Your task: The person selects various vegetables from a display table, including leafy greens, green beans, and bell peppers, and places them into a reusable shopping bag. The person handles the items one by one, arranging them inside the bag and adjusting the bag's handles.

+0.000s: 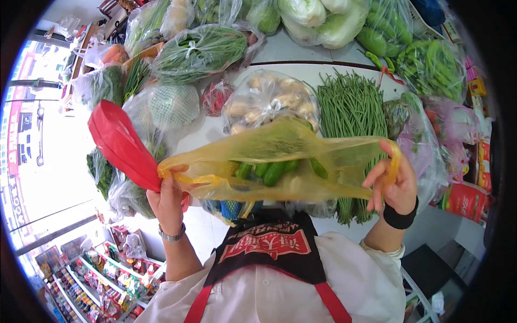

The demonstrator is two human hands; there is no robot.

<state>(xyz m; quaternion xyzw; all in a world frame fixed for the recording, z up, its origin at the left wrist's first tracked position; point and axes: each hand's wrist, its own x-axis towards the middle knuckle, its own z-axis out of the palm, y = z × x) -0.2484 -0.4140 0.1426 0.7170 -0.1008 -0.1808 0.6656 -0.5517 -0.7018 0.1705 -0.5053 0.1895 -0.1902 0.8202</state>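
My left hand (167, 200) grips one end of a translucent yellow plastic bag (347, 161), together with a bunched red plastic bag (121, 141) that sticks out to the far left. At the other end, a handle loop of the yellow bag hooks over the fingers of my right hand (398, 187), which are partly spread. The bag is stretched wide between both hands, above the table. Long green vegetables (274, 173), perhaps cucumbers, show at the bag's middle; I cannot tell whether they lie inside it or behind it.
Yardlong beans (351, 105) lie at right, beside a clear bag of potato-like tubers (272, 101). Bagged leafy greens (202, 52), napa cabbage (323, 20) and green peppers (430, 66) line the far side. Shelves of packaged goods (101, 278) stand at lower left.
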